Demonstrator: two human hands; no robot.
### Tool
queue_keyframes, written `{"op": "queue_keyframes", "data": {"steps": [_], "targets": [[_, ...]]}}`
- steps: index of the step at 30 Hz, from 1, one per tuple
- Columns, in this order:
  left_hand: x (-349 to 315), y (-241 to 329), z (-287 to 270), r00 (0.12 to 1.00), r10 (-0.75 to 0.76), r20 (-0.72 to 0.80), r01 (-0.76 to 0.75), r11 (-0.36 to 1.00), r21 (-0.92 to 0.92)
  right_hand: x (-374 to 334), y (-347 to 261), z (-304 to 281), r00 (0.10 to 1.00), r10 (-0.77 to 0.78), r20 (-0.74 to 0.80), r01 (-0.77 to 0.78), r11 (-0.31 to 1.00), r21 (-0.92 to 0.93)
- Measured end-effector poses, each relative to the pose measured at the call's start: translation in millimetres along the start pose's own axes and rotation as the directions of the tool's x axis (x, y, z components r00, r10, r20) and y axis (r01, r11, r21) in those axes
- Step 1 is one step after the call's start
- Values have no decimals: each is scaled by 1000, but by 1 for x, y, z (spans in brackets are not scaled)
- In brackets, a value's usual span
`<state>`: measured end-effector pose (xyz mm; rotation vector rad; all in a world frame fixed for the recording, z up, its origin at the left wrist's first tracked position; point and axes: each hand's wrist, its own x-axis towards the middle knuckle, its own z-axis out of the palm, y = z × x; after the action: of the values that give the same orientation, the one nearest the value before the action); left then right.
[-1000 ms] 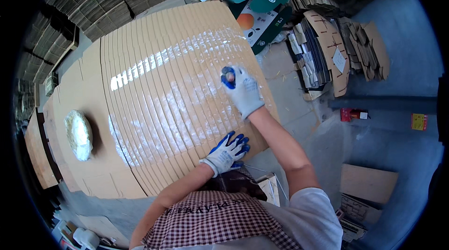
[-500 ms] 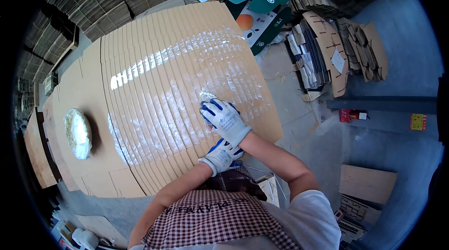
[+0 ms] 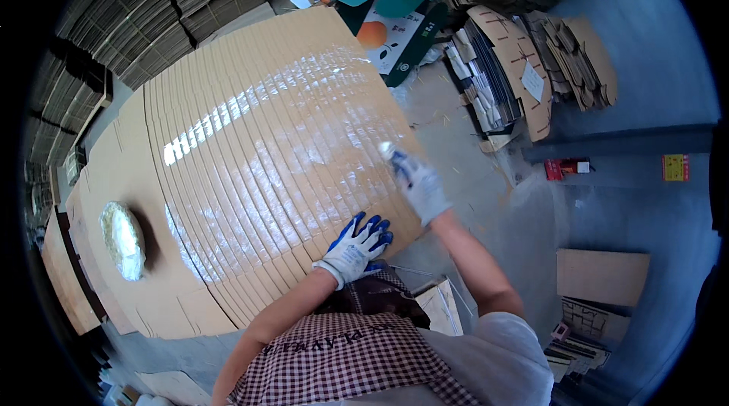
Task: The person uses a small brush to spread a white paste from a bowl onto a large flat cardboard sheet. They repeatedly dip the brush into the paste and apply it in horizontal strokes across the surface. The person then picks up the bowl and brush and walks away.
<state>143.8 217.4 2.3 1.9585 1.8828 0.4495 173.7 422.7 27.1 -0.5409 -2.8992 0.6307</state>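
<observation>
Overlapping cardboard sheets (image 3: 250, 125) are fanned out in front of me, their strips streaked with a wet, glossy coating. My left hand (image 3: 354, 249), in a white and blue work glove, lies flat with fingers spread on the near edge of the sheets. My right hand (image 3: 419, 184), gloved alike and slightly blurred, is over their right edge. Its fingers close on a small whitish pad (image 3: 387, 150), whose exact kind I cannot make out. At the left, a shallow bowl (image 3: 123, 240) with a shiny, plastic-like lining sits on plain cardboard, away from both hands.
Bundled cardboard stacks (image 3: 129, 11) stand at the far left. Green and white printed cartons (image 3: 391, 38) lie beyond the sheets. More folded cardboard (image 3: 516, 72) stands on the far right floor, and a brown board (image 3: 604, 277) leans near the right wall.
My right hand has swung right with the pad, from the middle of the strips to their right edge. My left hand, previously partly beneath it, now shows with spread fingers. The view has shifted slightly.
</observation>
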Motion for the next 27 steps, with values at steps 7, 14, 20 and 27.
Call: {"op": "queue_keyframes", "data": {"steps": [7,14,20,27], "targets": [[-3,0,1,1000,-19,18,19,1000,-5,-14,6,-8,990,-25,-138,38,995,94],[0,3,-8,997,-30,65,31,999,-13,21,65,19,980,165,-113,-161,986,44],[6,8,-13,998,-53,41,54,998,-23,23,55,-17,847,434,-306,-316,875,366],[102,25,6,975,206,83,-212,974,73,30,31,-30,836,532,-134,-335,689,643]]}}
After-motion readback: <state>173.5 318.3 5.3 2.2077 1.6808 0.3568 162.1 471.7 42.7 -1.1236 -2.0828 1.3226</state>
